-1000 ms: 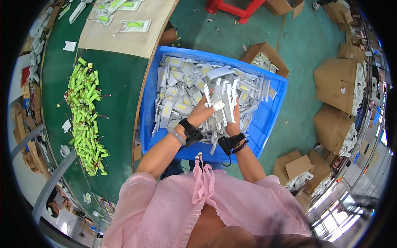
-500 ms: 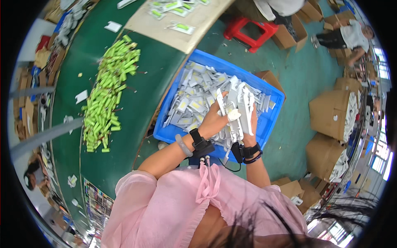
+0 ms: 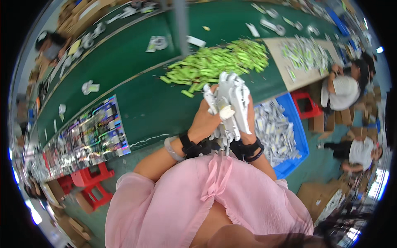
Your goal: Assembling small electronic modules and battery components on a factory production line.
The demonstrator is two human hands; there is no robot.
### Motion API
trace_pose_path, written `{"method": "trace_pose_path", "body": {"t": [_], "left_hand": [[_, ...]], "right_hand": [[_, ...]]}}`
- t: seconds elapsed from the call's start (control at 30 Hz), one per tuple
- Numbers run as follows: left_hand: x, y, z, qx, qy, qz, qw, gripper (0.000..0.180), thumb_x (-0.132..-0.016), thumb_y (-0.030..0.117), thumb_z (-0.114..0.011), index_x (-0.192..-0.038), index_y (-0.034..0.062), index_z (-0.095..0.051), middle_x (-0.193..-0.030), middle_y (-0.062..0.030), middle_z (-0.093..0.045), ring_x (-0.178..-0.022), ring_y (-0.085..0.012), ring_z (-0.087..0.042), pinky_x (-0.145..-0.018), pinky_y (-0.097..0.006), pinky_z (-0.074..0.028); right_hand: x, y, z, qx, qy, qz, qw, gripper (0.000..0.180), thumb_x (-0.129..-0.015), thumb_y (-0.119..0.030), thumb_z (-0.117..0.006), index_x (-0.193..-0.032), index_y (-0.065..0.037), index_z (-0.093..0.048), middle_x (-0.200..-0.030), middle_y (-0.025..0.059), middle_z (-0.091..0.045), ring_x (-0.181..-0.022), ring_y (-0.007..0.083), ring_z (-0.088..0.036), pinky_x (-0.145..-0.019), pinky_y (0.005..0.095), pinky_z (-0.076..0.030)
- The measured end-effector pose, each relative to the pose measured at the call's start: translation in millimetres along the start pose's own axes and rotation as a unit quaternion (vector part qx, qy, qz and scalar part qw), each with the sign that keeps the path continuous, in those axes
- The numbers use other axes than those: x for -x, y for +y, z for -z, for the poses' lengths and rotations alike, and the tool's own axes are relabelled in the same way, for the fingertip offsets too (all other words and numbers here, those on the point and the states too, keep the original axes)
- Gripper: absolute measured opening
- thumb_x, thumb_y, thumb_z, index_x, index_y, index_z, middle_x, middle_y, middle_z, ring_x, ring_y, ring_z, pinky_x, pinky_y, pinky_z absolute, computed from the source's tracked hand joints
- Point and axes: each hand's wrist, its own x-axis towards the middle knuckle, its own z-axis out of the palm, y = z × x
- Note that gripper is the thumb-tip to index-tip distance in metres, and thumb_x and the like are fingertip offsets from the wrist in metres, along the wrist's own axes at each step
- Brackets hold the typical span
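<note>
Between both palms I hold a bunch of white plastic housings (image 3: 234, 93), long and narrow, standing roughly upright in front of my chest. My left hand (image 3: 202, 124) wraps their left side, and something cream-white covers its thumb tip. My right hand (image 3: 249, 137) closes on their right side, its fingers partly hidden behind the parts. Just beyond the bunch, a pile of bright green cylindrical cells with thin leads (image 3: 215, 62) lies on the green bench (image 3: 153, 103). To my right is a blue crate (image 3: 304, 144) full of similar white pieces (image 3: 275, 132), some with yellow patches.
A beige board (image 3: 279, 62) at the right carries white-and-green pieces. A seated person (image 3: 345, 91) works beside it, near a red stool (image 3: 306, 105). Glossy printed sheets (image 3: 91, 136) cover the bench at left, above more red stools (image 3: 93, 177). A grey post (image 3: 180, 29) stands behind the pile.
I have turned left from the blue crate toward the bench, carrying the bunch of white housings. The crate now sits to my right, and the green pile is straight ahead.
</note>
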Motion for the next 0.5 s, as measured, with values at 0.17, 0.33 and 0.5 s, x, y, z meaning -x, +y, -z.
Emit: {"method": "trace_pose_path", "body": {"t": [0.17, 0.33, 0.5], "left_hand": [[39, 19, 139, 0.072, 0.137, 0.045, 0.987, 0.078, -0.095, 0.025, -0.066, -0.155, 0.0055, -0.020, -0.140, -0.0119, -0.051, -0.124, -0.0189, -0.052, -0.102, -0.032, -0.044], [60, -10, 245, 0.073, 0.192, 0.066, 0.976, 0.076, -0.097, 0.028, -0.064, -0.155, 0.0041, -0.021, -0.139, -0.0113, -0.051, -0.124, -0.0189, -0.052, -0.102, -0.033, -0.045], [67, -34, 312, 0.107, 0.181, 0.074, 0.975, 0.074, -0.096, 0.028, -0.066, -0.152, 0.0030, -0.026, -0.136, -0.0104, -0.053, -0.122, -0.0178, -0.054, -0.101, -0.033, -0.046]], "right_hand": [[-23, 66, -139, -0.052, -0.138, -0.077, 0.986, 0.051, -0.104, -0.011, -0.046, -0.152, -0.002, -0.032, -0.146, 0.0132, -0.047, -0.129, 0.0207, -0.050, -0.108, 0.0328, -0.040], [-26, 115, -231, -0.023, -0.208, -0.136, 0.968, 0.052, -0.105, -0.020, -0.047, -0.152, -0.003, -0.033, -0.143, 0.0113, -0.051, -0.126, 0.0194, -0.052, -0.106, 0.0324, -0.043], [-51, 143, -254, 0.277, -0.300, -0.175, 0.896, 0.055, -0.096, -0.032, -0.058, -0.142, -0.003, -0.049, -0.128, 0.0212, -0.061, -0.107, 0.0281, -0.065, -0.093, 0.0339, -0.050]]}}
